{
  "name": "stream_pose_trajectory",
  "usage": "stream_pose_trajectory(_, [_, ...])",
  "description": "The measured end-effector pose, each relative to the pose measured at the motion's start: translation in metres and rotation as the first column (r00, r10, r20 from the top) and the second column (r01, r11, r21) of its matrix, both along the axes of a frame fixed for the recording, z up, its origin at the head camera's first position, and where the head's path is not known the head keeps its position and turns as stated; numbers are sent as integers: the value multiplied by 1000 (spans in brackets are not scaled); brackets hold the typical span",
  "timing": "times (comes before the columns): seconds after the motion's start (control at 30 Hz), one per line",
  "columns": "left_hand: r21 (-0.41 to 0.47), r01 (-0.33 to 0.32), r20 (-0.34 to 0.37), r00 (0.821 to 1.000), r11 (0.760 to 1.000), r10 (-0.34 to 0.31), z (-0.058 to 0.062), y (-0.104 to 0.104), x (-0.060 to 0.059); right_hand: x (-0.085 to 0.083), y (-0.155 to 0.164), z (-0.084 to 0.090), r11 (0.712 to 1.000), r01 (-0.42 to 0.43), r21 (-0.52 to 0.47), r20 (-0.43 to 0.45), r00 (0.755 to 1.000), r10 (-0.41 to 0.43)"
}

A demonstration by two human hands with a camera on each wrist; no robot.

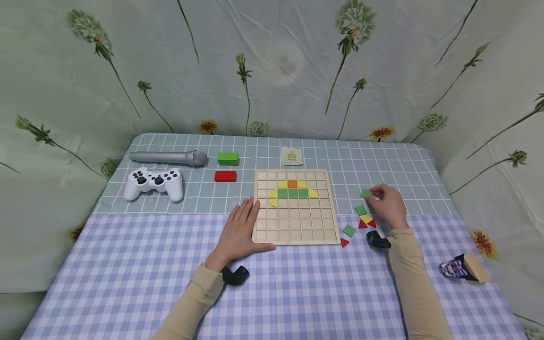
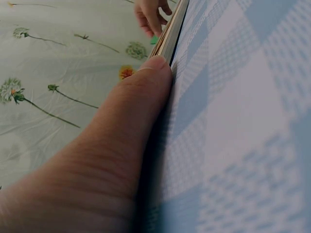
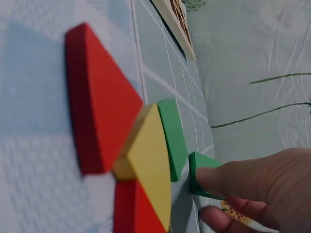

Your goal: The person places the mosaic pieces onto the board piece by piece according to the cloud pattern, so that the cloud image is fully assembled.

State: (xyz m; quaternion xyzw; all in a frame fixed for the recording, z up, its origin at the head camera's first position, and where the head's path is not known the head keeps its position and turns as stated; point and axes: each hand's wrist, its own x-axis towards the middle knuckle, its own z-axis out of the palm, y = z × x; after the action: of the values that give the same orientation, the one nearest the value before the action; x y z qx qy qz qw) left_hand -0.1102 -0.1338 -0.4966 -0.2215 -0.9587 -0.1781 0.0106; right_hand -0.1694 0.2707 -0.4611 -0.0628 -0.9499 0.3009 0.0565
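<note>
While left hand lies flat, fingers spread, against wooden board, right hand pinches green tile.

So the counter has a checked cloth, blue-and-white gingham up front and a pale green grid at the back. On the back part: a grey microphone, a white game controller, a green block, a red block and a small picture card. The wooden grid board sits mid-counter. Right of it are loose tiles: green square, red triangle, another green square, and touching yellow and red pieces.
</note>
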Motion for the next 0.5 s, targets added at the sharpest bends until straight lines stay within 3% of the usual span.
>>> stream_pose_trajectory(0.3, [-5,-1,0,1000,1000,1,1,0,0,2,-13,1,996,-1,-88,-55,998,-4])
stream_pose_trajectory(0.5, [2,3,5,1000,1000,-3,1,0,0,-1,-38,3,971,-104,-214,-85,993,87])
